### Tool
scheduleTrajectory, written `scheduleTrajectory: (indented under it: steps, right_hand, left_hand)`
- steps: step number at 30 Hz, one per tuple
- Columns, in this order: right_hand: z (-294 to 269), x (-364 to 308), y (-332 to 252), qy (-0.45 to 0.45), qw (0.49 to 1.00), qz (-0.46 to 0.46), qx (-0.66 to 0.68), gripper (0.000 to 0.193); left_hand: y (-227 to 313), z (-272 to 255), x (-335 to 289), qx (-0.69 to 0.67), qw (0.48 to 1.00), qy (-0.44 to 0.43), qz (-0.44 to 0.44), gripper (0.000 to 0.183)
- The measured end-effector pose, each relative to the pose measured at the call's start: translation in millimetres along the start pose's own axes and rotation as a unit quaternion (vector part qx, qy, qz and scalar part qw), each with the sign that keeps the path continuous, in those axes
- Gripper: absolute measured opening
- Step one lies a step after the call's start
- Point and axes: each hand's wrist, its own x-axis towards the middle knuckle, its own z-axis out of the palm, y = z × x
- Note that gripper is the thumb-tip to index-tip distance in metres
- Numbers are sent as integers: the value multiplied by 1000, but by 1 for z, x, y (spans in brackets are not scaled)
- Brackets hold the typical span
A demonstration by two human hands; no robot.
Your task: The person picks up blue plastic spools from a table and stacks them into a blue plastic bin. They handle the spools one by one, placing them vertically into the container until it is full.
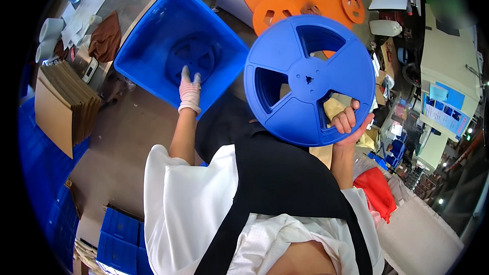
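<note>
A stack of blue reels (299,69) is held up beside the blue bin (147,46) by the right hand's (350,126) closed grip; the left hand (189,90), loosely open and seemingly empty, is held toward the reel inside (192,57); a transfer appears underway, steady support being needed next

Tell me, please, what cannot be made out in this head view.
All in the head view:
- Whether the left hand touches the reel in the blue bin: the downward angle hides any gap.
- How many blue reels the right hand holds: the front face covers what is behind.
- Upper-right grey shape: too blurred to identify.
</note>
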Motion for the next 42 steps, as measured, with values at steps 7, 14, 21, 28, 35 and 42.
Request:
scheduleTrajectory:
  steps: [7,14,21,28,35,42]
  right_hand:
    - [17,7,16,-21,997,9,76,46]
    - [23,8,27,-6,998,58,35,49]
    - [21,10,24,20,999,22,43,48]
    - [21,34,17,53,996,12,66,51]
    - [35,58,21,167,984,39,-40,59]
    - [7,50,12,283,932,66,-215,43]
  left_hand:
    - [234,1,-49,174,884,-15,434,54]
    - [287,38,-129,44,782,-230,577,61]
    - [203,8,-58,246,834,-150,471,55]
    - [184,-34,-80,153,740,-321,571,54]
    - [169,-31,-86,59,819,-238,518,38]
    - [121,-63,-87,-424,855,-296,-52,31]
